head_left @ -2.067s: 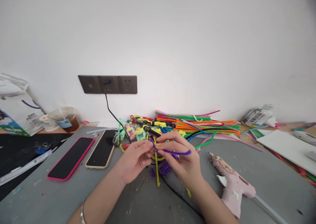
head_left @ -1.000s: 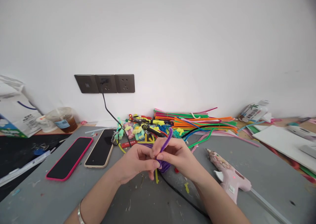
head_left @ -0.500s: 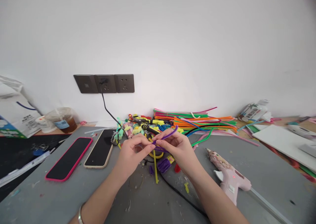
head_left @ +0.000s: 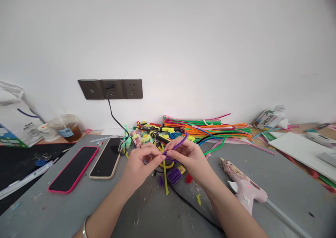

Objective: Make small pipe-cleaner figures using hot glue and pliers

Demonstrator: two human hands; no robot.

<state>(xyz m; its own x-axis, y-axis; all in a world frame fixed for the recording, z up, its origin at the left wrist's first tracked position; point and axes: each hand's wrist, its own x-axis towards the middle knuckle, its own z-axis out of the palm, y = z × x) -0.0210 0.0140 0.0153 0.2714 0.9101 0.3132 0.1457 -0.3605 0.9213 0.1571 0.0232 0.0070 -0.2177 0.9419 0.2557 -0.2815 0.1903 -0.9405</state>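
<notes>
**Inspector:** Begin with the largest item. The grey table fills the lower frame and is littered with scraps. What lies on it?

**Assistant:** Right of centre, a heap of coloured pipe cleaners against the wall. At lower right, a pink glue gun lies on its side, its nozzle turned toward the middle. Two phones lie side by side at lower left. A black cord drops from the wall socket and runs under the work area.

**Inspector:** And the hands?

**Assistant:** Both meet at centre frame. The left hand pinches one end of a purple pipe cleaner; the right hand grips the same piece, its free end arching up above the fingers. Both are closed on it, held just above the table.

**Inspector:** Risks, in my judgement: the right forearm passes near the glue gun, so a backward sweep could strike a possibly hot nozzle. The cord beneath the wrists could snag. The cleaner's wire tip may prick a fingertip, or the springy piece may slip free of so light a pinch.
</notes>
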